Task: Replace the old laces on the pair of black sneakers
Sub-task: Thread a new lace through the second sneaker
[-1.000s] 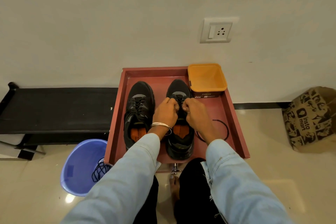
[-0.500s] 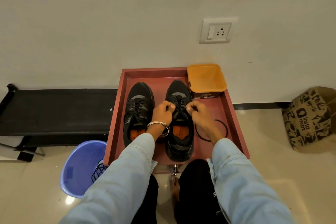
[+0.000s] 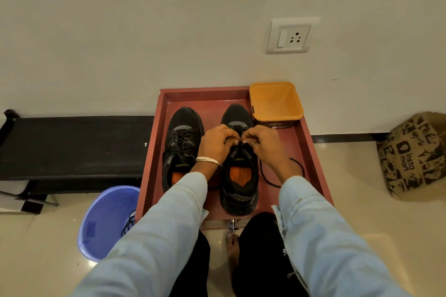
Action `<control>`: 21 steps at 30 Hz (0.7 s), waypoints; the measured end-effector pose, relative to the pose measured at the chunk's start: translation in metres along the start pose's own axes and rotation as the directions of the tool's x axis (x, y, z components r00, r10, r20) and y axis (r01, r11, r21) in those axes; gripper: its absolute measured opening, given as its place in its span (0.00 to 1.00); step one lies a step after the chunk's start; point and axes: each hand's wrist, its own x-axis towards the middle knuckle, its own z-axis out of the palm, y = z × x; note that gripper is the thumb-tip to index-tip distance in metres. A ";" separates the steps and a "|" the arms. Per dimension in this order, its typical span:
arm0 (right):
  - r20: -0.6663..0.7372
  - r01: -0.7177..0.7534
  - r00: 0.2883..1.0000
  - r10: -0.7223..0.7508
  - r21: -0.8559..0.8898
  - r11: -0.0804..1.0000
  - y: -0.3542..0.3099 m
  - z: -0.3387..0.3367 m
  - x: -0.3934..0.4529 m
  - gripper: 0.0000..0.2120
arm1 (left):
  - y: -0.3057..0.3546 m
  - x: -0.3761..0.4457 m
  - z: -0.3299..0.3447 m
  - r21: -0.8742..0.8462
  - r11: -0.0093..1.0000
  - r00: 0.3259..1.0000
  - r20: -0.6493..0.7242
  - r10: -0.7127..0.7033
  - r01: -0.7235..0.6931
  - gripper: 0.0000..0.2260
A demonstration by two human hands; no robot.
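The fingers of both hands are curled and meet over the tongue of the right sneaker (image 3: 239, 176), fingertips nearly touching; they seem to pinch the black lace there, though the lace itself is hidden under the knuckles. The left hand (image 3: 217, 143) wears a thin bangle (image 3: 208, 160) at the wrist; the right hand (image 3: 264, 142) shows a ring on one finger. Pale blue sleeves cover both forearms.

Both sneakers stand in a red tray (image 3: 152, 176) on the floor against the wall. The left sneaker (image 3: 182, 147) is laced and lies just beside the right one, apart from the hands. A loose black lace (image 3: 298, 166) curls on the tray floor to the right of the right sneaker, partly hidden by the right forearm.

An orange tub (image 3: 276, 103) sits in the tray's far right corner, close to the toe of the right sneaker; nothing shows inside it. A blue bin (image 3: 106, 222) stands on the floor just left of the tray's near corner, with black laces (image 3: 129, 223) hanging at its rim. A black bench (image 3: 72, 147) runs along the wall to the left, and a printed paper bag (image 3: 415, 154) sits well apart to the right. A wall socket (image 3: 289, 36) is above the tray.

Both sneakers lie with their long axes running away from the person, toes toward the wall and heels near, orange insoles showing in the openings.
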 end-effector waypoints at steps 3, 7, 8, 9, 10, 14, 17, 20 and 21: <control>-0.029 0.001 1.000 -0.002 -0.007 1.000 0.001 0.008 -0.002 0.09 | 0.002 -0.003 0.007 0.050 0.999 1.000 -0.024 0.001 0.000 0.06; -0.092 -0.109 0.987 0.130 0.202 0.973 0.004 0.019 -0.010 0.10 | 0.000 -0.002 0.014 -0.037 0.989 0.988 -0.057 -0.146 0.144 0.05; -0.089 -0.156 0.979 0.185 0.262 0.952 0.004 0.021 -0.012 0.08 | -0.003 -0.003 0.016 -0.102 0.979 0.981 -0.056 -0.184 0.178 0.06; -0.077 -0.205 0.968 0.240 0.319 0.926 0.004 0.022 -0.012 0.07 | -0.006 -0.003 0.017 -0.167 0.966 0.977 -0.049 -0.207 0.197 0.06; -0.056 -0.253 0.954 0.294 0.372 0.893 0.004 0.023 -0.013 0.07 | -0.008 -0.004 0.017 -0.219 0.953 0.974 -0.039 -0.221 0.208 0.06; 0.059 -0.382 0.909 0.412 0.509 0.771 0.002 0.019 -0.012 0.09 | -0.007 -0.005 0.013 -0.331 0.906 0.962 0.016 -0.274 0.264 0.05; 0.069 -0.348 0.926 0.372 0.537 0.769 0.003 0.007 -0.007 0.06 | -0.004 -0.003 0.005 -0.409 0.864 0.952 0.049 -0.301 0.294 0.07; -0.024 -0.248 0.955 0.294 0.476 0.844 0.006 0.000 -0.001 0.09 | -0.006 0.003 0.001 -0.413 0.871 0.956 -0.007 -0.294 0.265 0.07; -0.045 -0.213 0.967 0.251 0.398 0.892 0.005 0.001 0.001 0.09 | -0.006 0.005 0.001 -0.361 0.902 0.965 -0.021 -0.261 0.236 0.06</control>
